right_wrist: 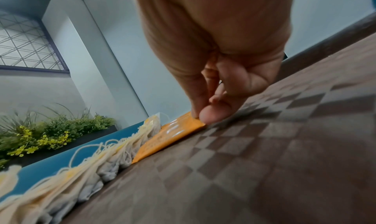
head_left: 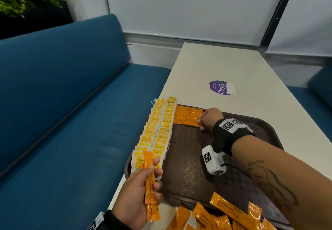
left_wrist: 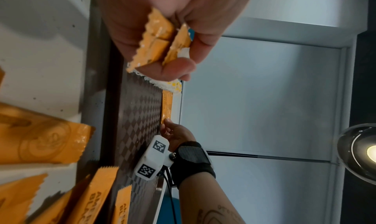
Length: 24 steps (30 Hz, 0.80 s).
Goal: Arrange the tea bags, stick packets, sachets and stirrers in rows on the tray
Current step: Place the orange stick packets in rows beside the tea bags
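Orange coffee stick packets [head_left: 188,117] lie in a row at the brown tray's [head_left: 233,184] far edge, beside two tea bag rows [head_left: 158,132]; your right hand [head_left: 209,119] pinches their ends, your left hand [head_left: 142,190] grips spare sticks [head_left: 150,184] over the worktop [head_left: 224,64].

Tray [head_left: 233,181] centre bare — tea bags [head_left: 158,132] left, loose packets [head_left: 228,210] near edge.

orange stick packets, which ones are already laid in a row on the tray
The stick packets at the tray's far end beside the tea bags, under the right hand. Others are held upright in the left hand or lie heaped at the near edge.
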Motion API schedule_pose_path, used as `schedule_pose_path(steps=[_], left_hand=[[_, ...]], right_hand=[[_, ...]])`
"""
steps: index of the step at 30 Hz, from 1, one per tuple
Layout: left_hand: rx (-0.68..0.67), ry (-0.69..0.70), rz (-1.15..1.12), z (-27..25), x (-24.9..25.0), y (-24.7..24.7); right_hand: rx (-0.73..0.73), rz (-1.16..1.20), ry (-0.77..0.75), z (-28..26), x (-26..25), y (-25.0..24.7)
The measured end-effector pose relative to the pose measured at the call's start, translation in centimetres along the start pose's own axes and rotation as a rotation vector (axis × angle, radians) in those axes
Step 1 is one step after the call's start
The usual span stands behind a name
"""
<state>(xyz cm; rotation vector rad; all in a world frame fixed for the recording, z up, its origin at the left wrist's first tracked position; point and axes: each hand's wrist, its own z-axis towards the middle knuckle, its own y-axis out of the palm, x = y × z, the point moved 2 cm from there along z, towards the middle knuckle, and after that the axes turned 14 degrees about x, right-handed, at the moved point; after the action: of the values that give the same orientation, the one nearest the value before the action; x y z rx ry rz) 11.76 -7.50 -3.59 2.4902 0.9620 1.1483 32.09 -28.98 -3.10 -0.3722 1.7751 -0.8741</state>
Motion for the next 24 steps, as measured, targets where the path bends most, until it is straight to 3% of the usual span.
schedule_pose_path(steps=[16, 20, 24], left_hand=[[-0.031, 0.041, 0.053, -0.7, 0.0, 0.1], [-0.034, 0.079, 0.054, -1.4, -0.2, 0.1], [-0.028, 0.119, 0.056, -2.0, -0.5, 0.5]], right_hand=[[0.025, 0.004, -0.016, -0.3, 0.5, -1.0], [0.094, 0.183, -0.046, -3.9, -0.3, -3.5], [-0.078, 0.281, -0.151, -10.2, -0.6, -5.1]])
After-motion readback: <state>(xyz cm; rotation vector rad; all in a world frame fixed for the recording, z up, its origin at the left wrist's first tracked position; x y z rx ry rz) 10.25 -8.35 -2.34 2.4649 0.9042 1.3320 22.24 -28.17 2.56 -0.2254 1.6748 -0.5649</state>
